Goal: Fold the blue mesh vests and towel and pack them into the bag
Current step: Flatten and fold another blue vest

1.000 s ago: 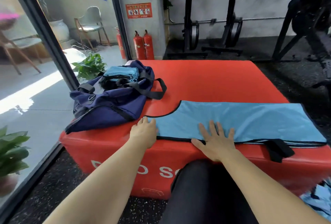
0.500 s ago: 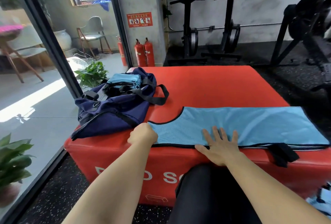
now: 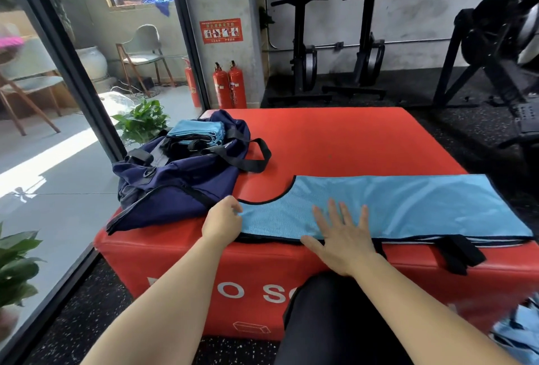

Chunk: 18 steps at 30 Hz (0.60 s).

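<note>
**Item: blue mesh vest** (image 3: 408,204). Location: lies flat along the near edge of the red padded surface (image 3: 335,137), folded lengthwise into a long band. The curved neck cut-out is at its left end. Look: light blue fine mesh with black binding on the edges. Layered edges show along the near side. A black strap (image 3: 458,254) hangs from it over the front of the surface.

**Left hand** (image 3: 223,220). Fingers are curled on the left end of the vest and pinch the fabric there, probably to lift that end across for the next fold.

**Right hand** (image 3: 342,236). Flat, fingers spread, palm pressing the vest near its front edge. This likely pins the layers and marks the fold line.

**Navy duffel bag** (image 3: 175,181). Sits on the left part of the surface, just beside the left hand, mouth open and handles slack. This puts it within easy reach for packing.

**Folded blue cloth** (image 3: 195,130). Rests in the bag's opening, apparently already packed. Whether it is a vest or the towel cannot be told.

**Loose blue fabric** (image 3: 519,332). Lower right, below the surface and blurred.
</note>
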Motion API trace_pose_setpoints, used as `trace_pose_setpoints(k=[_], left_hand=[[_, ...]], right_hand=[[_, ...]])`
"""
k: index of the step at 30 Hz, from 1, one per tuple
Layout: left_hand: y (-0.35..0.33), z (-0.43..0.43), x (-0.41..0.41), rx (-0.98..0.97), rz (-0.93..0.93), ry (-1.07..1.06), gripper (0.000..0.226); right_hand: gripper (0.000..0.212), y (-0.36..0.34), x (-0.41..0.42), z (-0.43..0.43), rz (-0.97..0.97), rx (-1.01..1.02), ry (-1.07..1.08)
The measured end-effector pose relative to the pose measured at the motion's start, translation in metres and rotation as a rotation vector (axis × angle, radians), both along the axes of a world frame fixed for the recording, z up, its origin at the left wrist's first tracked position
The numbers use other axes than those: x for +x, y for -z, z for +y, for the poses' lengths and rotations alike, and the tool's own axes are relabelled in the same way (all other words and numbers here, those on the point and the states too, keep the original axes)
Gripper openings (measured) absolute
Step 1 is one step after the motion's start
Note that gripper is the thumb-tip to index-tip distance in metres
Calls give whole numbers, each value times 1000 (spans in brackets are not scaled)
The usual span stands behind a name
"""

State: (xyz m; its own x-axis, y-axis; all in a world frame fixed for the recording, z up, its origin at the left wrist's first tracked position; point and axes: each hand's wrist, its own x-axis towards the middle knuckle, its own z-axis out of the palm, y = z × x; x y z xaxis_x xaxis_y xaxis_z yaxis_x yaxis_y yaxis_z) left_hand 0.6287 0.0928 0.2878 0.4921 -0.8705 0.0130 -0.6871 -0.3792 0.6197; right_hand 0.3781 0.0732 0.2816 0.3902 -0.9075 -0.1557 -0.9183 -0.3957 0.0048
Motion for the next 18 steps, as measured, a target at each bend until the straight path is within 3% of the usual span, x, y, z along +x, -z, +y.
trace_pose_setpoints(k=[3,7,12,15,18], left_hand=[[4,-2,3,34,34,67,36],[0,-4,7,95,33,142,44],[-11,-5,-3,-35,43,230,66],[-10,-3,-26,-183,235,223,87],[-6,-3,-45,-167,463,246,106]], right_hand=[[110,-1,21,9,-3,133,-191],[96,-6,31,11,-1,182,-191],[45,-14,48,-3,-451,50,-89],[42,-12,60,-15,-609,49,9],[34,-12,63,-19,-638,128,92]])
